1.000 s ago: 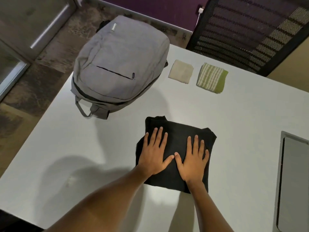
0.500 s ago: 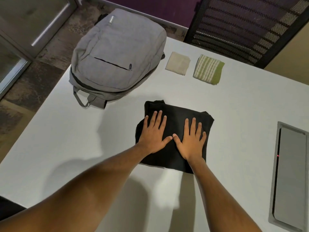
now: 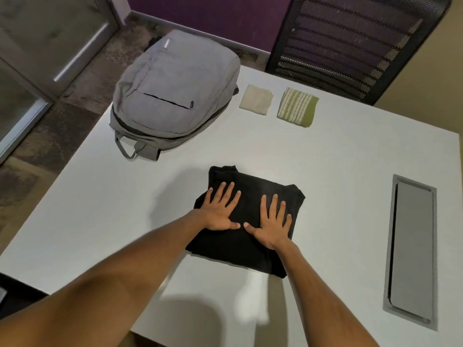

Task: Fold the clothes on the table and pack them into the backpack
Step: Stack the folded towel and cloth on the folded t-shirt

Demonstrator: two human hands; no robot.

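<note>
While both palms lie flat on it, the folded black garment (image 3: 250, 221) sits on the white surface (image 3: 338, 159) near its front edge, roughly in the middle. The left hand (image 3: 220, 211) rests on the garment's left half with its fingers (image 3: 231, 194) straight and spread, gripping nothing; the right hand (image 3: 273, 222) rests on the right half in the same way, fingers extended and slightly fanned, holding nothing. The two thumbs point toward each other and come close without clearly touching.

Farther back on the left, the grey backpack (image 3: 175, 96) lies flat with its front pocket facing up and its carry loop toward the person; its far end overhangs the surface's rear corner. Its main zip cannot be judged from here. Just beside the backpack, to the right, lies a small folded beige cloth (image 3: 256, 99), and next to that, apart from it, a folded green-and-white striped cloth (image 3: 297, 106). Both are well apart from the black garment.

A grey recessed cable hatch (image 3: 411, 249) is set into the surface at the right. A black mesh chair (image 3: 350, 43) stands behind the far edge.
</note>
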